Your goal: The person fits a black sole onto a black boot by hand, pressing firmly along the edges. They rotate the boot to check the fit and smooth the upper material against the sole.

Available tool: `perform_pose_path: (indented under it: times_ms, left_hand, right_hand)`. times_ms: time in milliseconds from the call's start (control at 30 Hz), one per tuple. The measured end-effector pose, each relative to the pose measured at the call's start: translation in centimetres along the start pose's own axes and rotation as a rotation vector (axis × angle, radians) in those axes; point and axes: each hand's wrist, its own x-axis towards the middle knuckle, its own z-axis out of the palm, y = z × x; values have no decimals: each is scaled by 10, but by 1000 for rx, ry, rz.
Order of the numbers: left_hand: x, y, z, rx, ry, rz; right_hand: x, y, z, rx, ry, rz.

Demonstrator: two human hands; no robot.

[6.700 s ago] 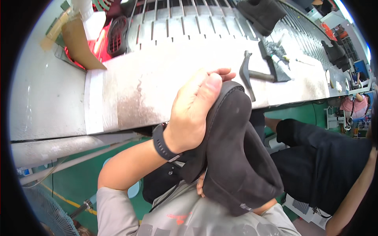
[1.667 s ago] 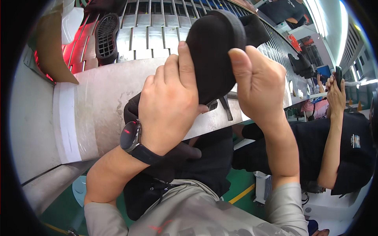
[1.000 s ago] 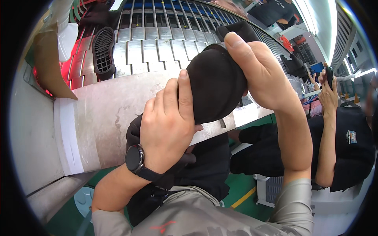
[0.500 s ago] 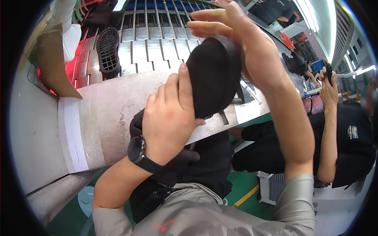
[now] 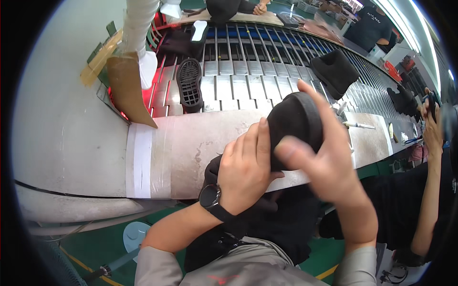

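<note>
A black boot [image 5: 291, 117], toe upward and its dark sole edge to the right, is held above the near edge of the worktop. My left hand [image 5: 248, 159] is closed around the boot's left side, fingers flat along the upper. A black watch [image 5: 210, 196] is on that wrist. My right hand [image 5: 334, 157], smeared by motion, straddles the sole edge near the toe. Its thumb lies over the upper and its index finger reaches along the sole. The boot's shaft is mostly hidden behind my left hand and wrist.
Beyond the worktop [image 5: 186, 143] runs a metal conveyor [image 5: 234, 86]. On it lie a black sole [image 5: 190, 86] and another black boot [image 5: 336, 74]. A cardboard flap [image 5: 126, 90] stands at the left, near red light. A white syringe-like tool [image 5: 360, 125] lies right. A co-worker's arm [image 5: 431, 190] is at far right.
The view has shifted, bringing the second boot into sight. My right hand has come down from beyond the toe, its thumb now over the upper. The left hand keeps its hold.
</note>
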Motion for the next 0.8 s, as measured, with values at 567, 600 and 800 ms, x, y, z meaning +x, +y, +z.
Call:
perform_pose_path:
  times_ms: [567, 600, 800]
  left_hand:
    - [-45, -42, -29, -1479, -395, -719]
    - [-33, -46, -46, -1246, -327, -655]
    - [93, 13, -125, -38, -393, -154]
  right_hand:
    - [-80, 41, -57, 288, -76, -748]
    - [-84, 63, -59, 329, -78, -691]
    - [-118, 162, -21, 604, -273, -166]
